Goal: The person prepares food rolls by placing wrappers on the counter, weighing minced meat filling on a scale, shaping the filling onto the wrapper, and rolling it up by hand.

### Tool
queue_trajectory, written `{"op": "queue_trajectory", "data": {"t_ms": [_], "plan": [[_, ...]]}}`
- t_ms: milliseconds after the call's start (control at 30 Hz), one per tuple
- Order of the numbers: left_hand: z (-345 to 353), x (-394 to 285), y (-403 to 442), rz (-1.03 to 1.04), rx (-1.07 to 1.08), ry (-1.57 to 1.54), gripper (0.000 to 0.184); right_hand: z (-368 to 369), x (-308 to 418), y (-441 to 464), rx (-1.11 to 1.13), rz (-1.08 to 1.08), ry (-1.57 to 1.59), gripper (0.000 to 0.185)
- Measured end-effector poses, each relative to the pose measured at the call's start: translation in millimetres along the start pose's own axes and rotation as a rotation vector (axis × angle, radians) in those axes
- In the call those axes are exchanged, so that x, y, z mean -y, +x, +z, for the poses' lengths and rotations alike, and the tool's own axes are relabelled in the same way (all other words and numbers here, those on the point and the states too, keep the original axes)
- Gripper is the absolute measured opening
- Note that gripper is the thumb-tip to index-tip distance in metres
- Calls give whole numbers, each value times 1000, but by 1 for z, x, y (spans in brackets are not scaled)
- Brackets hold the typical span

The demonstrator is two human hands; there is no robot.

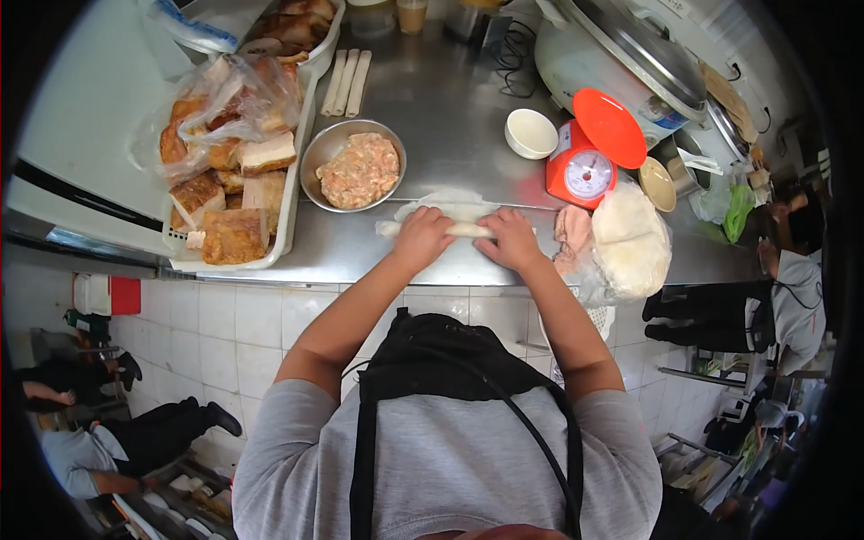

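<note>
Left hand and right hand both on a pale roll, fingers bent over its top, thumbs on the near side. Hands apart, a short stretch of roll showing between them. Can't tell if the fingers close round underneath. Roll lies crosswise on the steel counter, near its front edge, left end sticking out past the left fingers. Thin translucent sheet just beyond the fingers.

Just beyond and left of the left fingers: metal bowl with pinkish minced filling. Past that, three pale rolls side by side. Further left, white tray of browned meat chunks, clear plastic bag over some.

Right of the right fingers: pink raw meat, then pale round pile in clear plastic. Beyond and right: red scale; white bowl beyond, left of scale. Big lidded pot farthest, same side.
</note>
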State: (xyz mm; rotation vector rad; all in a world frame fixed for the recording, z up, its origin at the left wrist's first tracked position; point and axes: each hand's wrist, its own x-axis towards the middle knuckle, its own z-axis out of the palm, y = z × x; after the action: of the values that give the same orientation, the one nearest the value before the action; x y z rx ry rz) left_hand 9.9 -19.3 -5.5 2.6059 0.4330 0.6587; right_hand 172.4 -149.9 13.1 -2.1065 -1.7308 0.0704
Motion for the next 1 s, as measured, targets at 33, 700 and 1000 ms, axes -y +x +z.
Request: {"op": "queue_trajectory", "data": {"t_ms": [33,700,1000], "plan": [[-1,0,1,-5,6,-3,28,-1,6,4,-24,-27,8,31],[-5,9,1,-207,-78,-51,16,-16,-39,-15,5,153,147,12],[-12,3,15,-123,-102,252,18,-6,-26,19,-71,-178,15,20]]}}
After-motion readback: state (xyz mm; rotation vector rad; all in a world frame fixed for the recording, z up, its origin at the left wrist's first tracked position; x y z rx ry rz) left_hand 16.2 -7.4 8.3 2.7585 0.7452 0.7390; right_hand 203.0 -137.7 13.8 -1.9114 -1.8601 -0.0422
